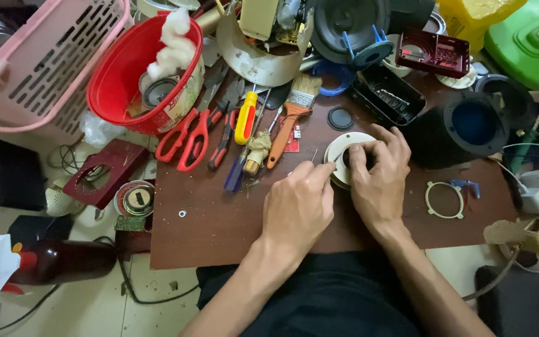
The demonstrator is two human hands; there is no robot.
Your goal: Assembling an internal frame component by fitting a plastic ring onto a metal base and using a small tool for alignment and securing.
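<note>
Brown worktop (219,224) is crowded with tools; the right hand (378,181) pinches a round white speaker part (339,148), and the left hand (297,206) pinches a thin pin (314,156) beside it. A slip could drop the pin among the mess.

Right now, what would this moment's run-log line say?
left hand: pinching thin metal pin at round white speaker part | right hand: pressing on it | surface: brown board | nearby: paintbrush, red scissors

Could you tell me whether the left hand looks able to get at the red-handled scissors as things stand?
Probably yes: the left hand is beside the scissors, with only bare tabletop between them.
</note>
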